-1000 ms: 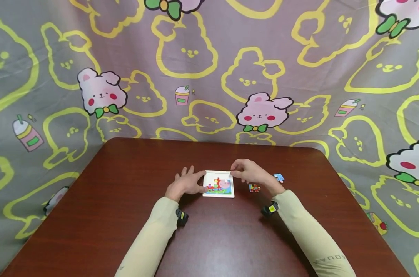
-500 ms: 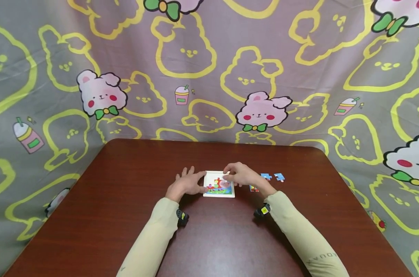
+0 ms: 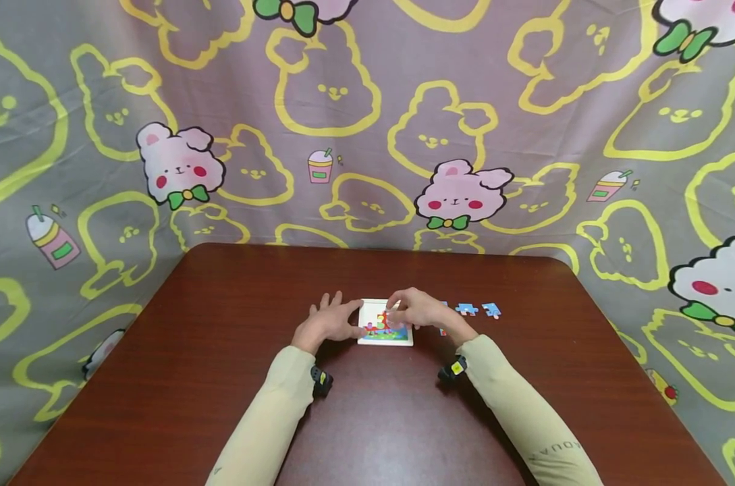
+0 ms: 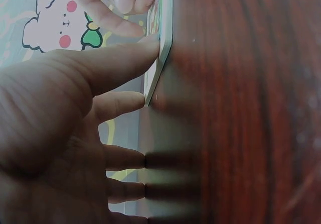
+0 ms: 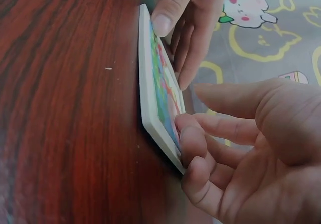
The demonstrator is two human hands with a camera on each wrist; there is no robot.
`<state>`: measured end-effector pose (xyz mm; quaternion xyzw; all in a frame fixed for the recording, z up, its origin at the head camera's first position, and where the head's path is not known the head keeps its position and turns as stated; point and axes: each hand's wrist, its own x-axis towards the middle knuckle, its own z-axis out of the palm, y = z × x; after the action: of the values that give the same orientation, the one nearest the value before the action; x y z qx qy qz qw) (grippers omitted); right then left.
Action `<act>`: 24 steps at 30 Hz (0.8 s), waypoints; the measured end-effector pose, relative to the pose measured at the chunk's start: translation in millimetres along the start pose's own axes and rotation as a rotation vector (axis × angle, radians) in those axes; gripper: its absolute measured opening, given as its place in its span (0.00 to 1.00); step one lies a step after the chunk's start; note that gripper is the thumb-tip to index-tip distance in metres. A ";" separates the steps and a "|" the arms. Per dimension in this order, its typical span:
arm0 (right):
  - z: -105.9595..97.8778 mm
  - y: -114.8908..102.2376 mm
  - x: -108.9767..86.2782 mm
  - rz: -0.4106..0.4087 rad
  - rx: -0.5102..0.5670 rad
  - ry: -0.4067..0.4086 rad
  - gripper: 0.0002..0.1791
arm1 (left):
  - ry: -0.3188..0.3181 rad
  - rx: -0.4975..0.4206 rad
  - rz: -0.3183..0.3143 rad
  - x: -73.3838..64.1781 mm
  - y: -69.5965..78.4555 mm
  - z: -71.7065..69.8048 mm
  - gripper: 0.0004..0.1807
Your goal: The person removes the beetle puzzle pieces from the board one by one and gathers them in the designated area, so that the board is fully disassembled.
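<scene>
Two pale sleeves (image 3: 254,412) come first, reaching over the near part of the red-brown tabletop (image 3: 367,418), each with a black wrist camera (image 3: 321,380) at its cuff. Beyond them we see the left hand (image 3: 329,322), fingers straight and spread apart, thumb touching the left edge of the white puzzle board (image 3: 384,341) and index fingertip at its far left corner. The right hand (image 3: 422,309) curls over the board's right side, fingertips at its surface, thumb apart from the fingers; we cannot tell whether it holds anything. The board lies flat toward the tabletop's far edge, about midway between left and right edges, a colourful picture (image 3: 374,332) covering its near part. Toward the right edge we find blue puzzle pieces (image 3: 466,309) and a partly hidden red piece (image 3: 443,332). Beyond the far edge hangs a grey patterned cloth (image 3: 367,152).
</scene>
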<state>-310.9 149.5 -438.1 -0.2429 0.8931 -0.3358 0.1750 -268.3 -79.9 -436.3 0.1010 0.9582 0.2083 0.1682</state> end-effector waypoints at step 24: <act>9.6 -9.0 1.1 0.055 -0.185 0.004 0.15 | 0.003 -0.002 0.012 -0.4 -0.2 -0.3 0.39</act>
<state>-304.4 138.0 -438.9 -0.2329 0.9269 -0.2475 0.1591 -268.1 -80.3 -436.1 0.1064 0.9576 0.2104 0.1656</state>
